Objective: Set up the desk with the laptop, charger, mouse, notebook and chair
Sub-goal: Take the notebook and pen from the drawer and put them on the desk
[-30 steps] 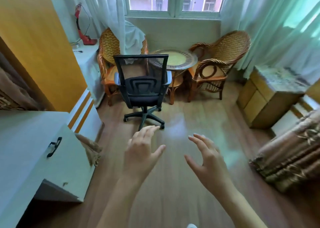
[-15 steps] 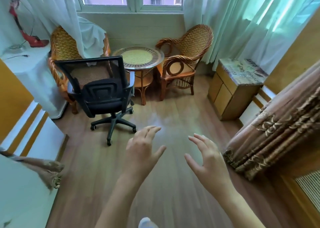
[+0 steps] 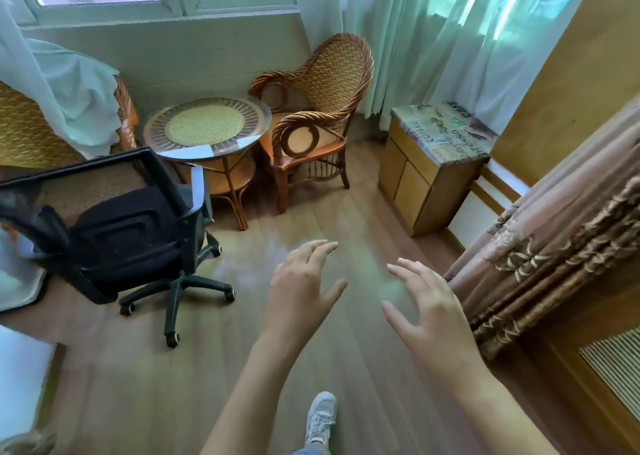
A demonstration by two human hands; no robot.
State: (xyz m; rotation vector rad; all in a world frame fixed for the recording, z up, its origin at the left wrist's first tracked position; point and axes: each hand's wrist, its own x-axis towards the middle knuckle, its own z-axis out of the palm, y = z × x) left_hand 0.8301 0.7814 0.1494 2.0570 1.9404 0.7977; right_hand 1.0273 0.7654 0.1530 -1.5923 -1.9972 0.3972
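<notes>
Wood-plank floor (image 3: 214,368) of a curtained window nook, with a round glass-top rattan table (image 3: 207,130) between two rattan armchairs, the right one (image 3: 322,108) in full view, and a low wooden cabinet (image 3: 429,177) by the right wall. Black mesh office chair (image 3: 128,233) stands at left on its castors, just in front of the table, well apart from both hands. Left hand (image 3: 301,285) and right hand (image 3: 426,309) are raised over bare floor, fingers spread, empty; a white sneaker (image 3: 320,416) shows below.
</notes>
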